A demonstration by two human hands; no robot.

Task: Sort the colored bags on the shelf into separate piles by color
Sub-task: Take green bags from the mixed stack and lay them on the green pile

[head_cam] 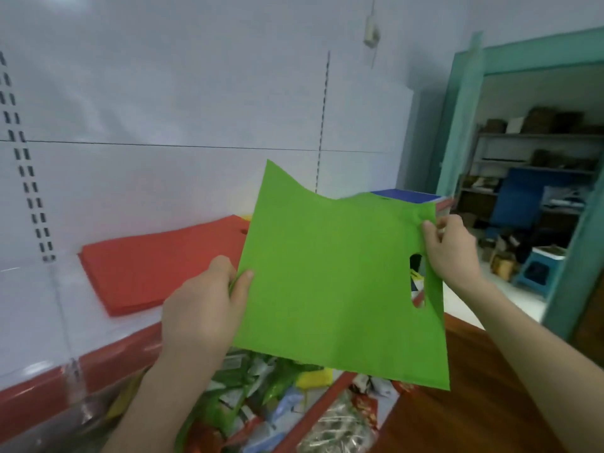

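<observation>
Green bag [330, 276] up in air over shelf [39, 308], both hands on it. Left hand [199, 308] pinches left edge, right hand [449, 250] pinches top corner by handle cutout. Red pile [157, 266] flat on shelf behind, blue pile [408, 195] further right.

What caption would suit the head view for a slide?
Left hand and right hand hold a flat green fabric bag near a pile of red bags.
</observation>
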